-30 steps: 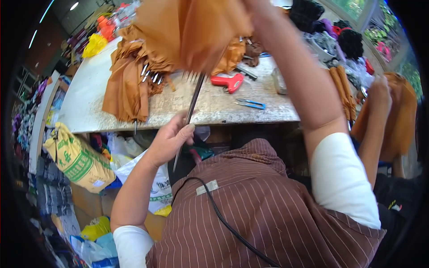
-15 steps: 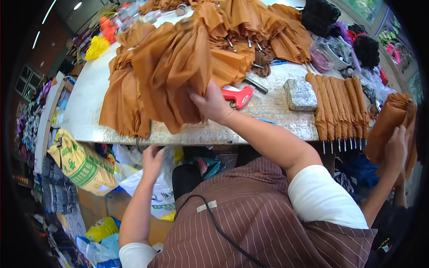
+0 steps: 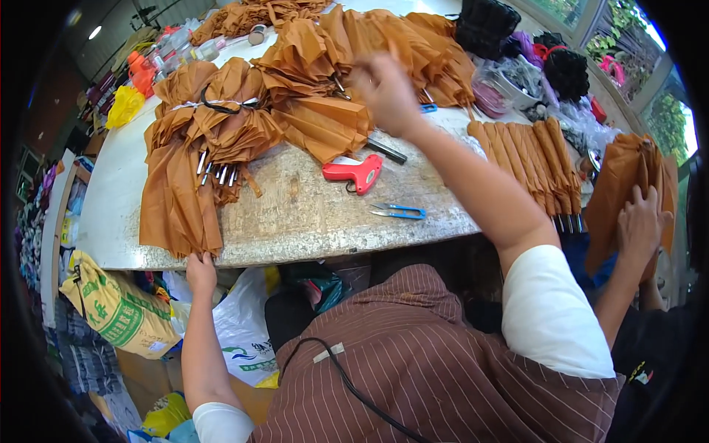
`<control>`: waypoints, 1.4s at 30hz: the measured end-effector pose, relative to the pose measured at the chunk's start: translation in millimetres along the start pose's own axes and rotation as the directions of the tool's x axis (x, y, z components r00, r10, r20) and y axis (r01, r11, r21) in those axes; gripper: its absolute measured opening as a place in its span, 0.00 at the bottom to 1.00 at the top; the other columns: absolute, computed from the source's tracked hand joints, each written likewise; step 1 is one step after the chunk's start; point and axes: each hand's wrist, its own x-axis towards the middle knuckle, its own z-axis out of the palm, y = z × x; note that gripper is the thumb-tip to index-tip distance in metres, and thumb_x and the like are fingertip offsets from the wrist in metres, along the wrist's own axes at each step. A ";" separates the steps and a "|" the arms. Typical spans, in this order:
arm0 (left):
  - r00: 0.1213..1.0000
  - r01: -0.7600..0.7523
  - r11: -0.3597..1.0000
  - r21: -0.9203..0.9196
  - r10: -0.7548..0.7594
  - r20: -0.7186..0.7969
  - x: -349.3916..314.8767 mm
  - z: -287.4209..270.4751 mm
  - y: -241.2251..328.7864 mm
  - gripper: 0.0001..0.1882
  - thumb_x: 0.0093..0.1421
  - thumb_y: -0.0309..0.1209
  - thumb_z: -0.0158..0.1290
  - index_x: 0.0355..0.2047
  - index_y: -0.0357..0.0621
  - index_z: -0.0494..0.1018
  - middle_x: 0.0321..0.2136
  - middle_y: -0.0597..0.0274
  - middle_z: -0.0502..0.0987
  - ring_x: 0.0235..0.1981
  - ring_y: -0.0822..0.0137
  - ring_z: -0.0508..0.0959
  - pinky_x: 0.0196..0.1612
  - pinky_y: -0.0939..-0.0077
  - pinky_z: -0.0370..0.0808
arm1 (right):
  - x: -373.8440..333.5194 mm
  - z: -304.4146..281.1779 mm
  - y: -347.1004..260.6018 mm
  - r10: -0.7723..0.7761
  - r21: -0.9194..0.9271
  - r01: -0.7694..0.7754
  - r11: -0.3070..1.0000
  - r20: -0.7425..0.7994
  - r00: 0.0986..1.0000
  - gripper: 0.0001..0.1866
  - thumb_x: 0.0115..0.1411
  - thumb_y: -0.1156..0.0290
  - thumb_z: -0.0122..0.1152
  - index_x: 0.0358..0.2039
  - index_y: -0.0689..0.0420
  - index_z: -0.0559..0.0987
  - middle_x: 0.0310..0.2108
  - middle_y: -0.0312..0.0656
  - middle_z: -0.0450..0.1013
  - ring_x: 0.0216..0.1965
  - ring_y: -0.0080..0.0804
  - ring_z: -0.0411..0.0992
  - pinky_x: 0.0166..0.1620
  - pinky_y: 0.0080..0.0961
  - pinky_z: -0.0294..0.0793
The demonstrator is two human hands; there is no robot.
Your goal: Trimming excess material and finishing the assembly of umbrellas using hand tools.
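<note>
At the table's front edge my left hand (image 3: 201,273) is closed around the lower end of a folded brown umbrella (image 3: 177,214), whose loose cloth lies on the tabletop. Just above it is a bundle of brown umbrellas (image 3: 235,133) tied with a white strip and a black cord, metal shafts poking out. My right hand (image 3: 388,96) is raised over the heap of loose brown umbrellas (image 3: 402,37), its fingers smeared by motion. Nearer me lie a red tagging gun (image 3: 354,174), a dark metal tube (image 3: 388,150) and blue thread snips (image 3: 399,212).
Rolled umbrellas (image 3: 528,159) lie in a row at the right. Beside them another person's hand (image 3: 641,221) is on a brown umbrella (image 3: 624,177). A yellow sack (image 3: 122,310) and white plastic bags (image 3: 244,325) stand below the table. Black bundles (image 3: 487,33) sit at the back right.
The umbrella cloth my right hand held up has left it, and that hand has moved up and away. My left hand, open before, has closed on an umbrella end. The view has shifted.
</note>
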 end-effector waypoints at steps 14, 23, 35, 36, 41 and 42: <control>0.934 0.173 0.464 -0.869 0.203 0.295 -170.2 -57.2 145.2 0.08 0.66 0.32 0.41 0.31 0.42 0.63 0.18 0.64 0.65 0.19 0.72 0.66 0.26 0.80 0.66 | -155.0 66.7 -87.0 0.022 0.364 -0.767 0.528 0.897 0.441 0.31 0.63 0.46 0.46 0.48 0.64 0.73 0.38 0.44 0.73 0.36 0.30 0.70 0.41 0.25 0.72; 0.667 -0.169 0.734 -0.658 0.577 0.472 -175.1 -64.9 107.2 0.10 0.63 0.30 0.44 0.25 0.41 0.68 0.17 0.63 0.70 0.17 0.72 0.67 0.24 0.81 0.66 | -76.5 1.5 -129.3 0.454 0.563 -0.730 0.388 0.572 0.683 0.14 0.64 0.67 0.44 0.42 0.59 0.75 0.30 0.43 0.75 0.26 0.26 0.71 0.28 0.21 0.72; 0.907 0.248 0.305 -0.920 0.261 0.331 -149.8 -74.3 140.7 0.06 0.63 0.26 0.47 0.38 0.39 0.70 0.16 0.72 0.63 0.12 0.82 0.55 0.15 0.89 0.53 | -55.8 -3.1 -57.7 0.432 0.522 -0.724 0.451 0.583 0.688 0.17 0.68 0.63 0.42 0.36 0.66 0.70 0.23 0.46 0.72 0.21 0.29 0.71 0.23 0.21 0.73; 0.906 0.243 0.302 -0.922 0.268 0.327 -143.1 -76.5 140.7 0.06 0.63 0.26 0.47 0.38 0.39 0.70 0.16 0.72 0.63 0.12 0.82 0.55 0.15 0.89 0.53 | -58.2 -8.7 -45.0 0.432 0.524 -0.720 0.455 0.577 0.693 0.17 0.68 0.63 0.42 0.36 0.66 0.70 0.23 0.46 0.72 0.21 0.29 0.71 0.23 0.21 0.73; 0.845 0.346 0.161 -0.924 0.375 0.382 -132.5 -100.5 162.5 0.09 0.64 0.28 0.45 0.43 0.37 0.69 0.15 0.72 0.61 0.11 0.82 0.53 0.12 0.87 0.51 | -88.8 7.0 -62.9 0.276 0.546 -0.665 0.509 0.629 0.727 0.15 0.67 0.62 0.42 0.42 0.61 0.70 0.26 0.43 0.73 0.25 0.27 0.71 0.30 0.21 0.74; 0.809 0.417 0.105 -0.903 0.410 0.421 -133.0 -105.8 172.5 0.10 0.65 0.28 0.44 0.44 0.37 0.69 0.15 0.72 0.60 0.10 0.82 0.52 0.12 0.87 0.51 | -95.8 16.7 -74.0 0.216 0.625 -0.635 0.454 0.614 0.759 0.16 0.68 0.61 0.42 0.40 0.62 0.71 0.27 0.42 0.74 0.25 0.27 0.71 0.32 0.22 0.74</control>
